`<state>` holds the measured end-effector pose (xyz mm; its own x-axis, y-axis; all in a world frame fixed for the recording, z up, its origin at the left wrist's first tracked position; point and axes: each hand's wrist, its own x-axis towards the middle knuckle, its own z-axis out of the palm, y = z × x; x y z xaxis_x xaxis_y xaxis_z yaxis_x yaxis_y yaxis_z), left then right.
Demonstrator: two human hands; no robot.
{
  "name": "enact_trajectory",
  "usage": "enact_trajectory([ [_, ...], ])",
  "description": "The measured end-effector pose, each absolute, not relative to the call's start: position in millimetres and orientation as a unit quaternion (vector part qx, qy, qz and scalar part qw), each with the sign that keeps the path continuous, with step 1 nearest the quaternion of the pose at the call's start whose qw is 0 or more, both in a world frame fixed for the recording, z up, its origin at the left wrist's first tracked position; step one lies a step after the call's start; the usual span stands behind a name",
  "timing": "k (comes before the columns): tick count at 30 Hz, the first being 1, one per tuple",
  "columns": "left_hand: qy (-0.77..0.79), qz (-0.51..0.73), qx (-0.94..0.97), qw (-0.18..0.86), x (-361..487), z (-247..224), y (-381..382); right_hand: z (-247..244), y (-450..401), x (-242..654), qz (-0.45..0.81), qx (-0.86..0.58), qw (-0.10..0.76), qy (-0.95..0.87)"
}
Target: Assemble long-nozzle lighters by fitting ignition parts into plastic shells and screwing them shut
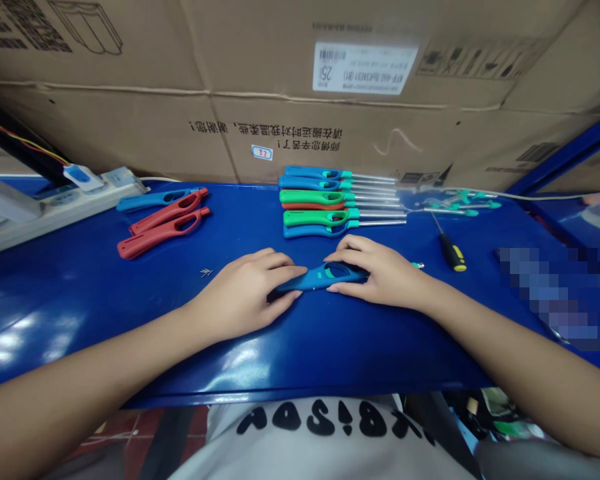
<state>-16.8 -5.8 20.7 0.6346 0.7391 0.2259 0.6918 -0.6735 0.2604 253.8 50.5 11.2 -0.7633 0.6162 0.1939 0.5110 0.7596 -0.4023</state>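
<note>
A blue long-necked lighter (310,279) lies crosswise low over the blue tabletop, between both hands. My left hand (253,287) is closed around its handle end, thumb below and fingers above. Around the trigger-loop end, my right hand (377,273) pinches with thumb and fingers. The tip of a metal tube (419,265) shows beyond the right hand; the rest of it is hidden under that hand. Just past the hands, several blue, green and orange lighters (315,198) with metal tubes lie side by side. Small screws (207,272) rest left of my left hand.
Red and blue handle shells (165,230) lie at the left near a white power strip (63,203). A black-and-yellow screwdriver (453,251) and loose metal tubes with green parts (463,202) are at the right. Behind stands a large cardboard box (260,60).
</note>
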Motion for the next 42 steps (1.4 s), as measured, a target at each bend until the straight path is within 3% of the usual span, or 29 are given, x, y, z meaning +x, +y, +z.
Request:
enact_trajectory([
  [15, 0.367, 0.143, 0.919, 0.016, -18.9, 10.3, -3.0, 21.1, 45.1, 254.9, -0.024, -0.235, 0.065, -0.97],
  [24, 0.358, 0.191, 0.911, 0.08, -17.3, 13.9, -3.5, 21.9, 41.1, 257.4, 0.011, -0.223, 0.098, -0.97],
  [32, 0.373, 0.209, 0.902, 0.067, -19.0, 21.9, -1.8, 31.8, 49.7, 266.7, 0.08, -0.273, 0.149, -0.947],
  [42, 0.403, 0.225, 0.886, 0.045, -18.2, 18.2, -3.8, 36.6, 43.1, 258.9, 0.047, -0.338, 0.092, -0.936],
])
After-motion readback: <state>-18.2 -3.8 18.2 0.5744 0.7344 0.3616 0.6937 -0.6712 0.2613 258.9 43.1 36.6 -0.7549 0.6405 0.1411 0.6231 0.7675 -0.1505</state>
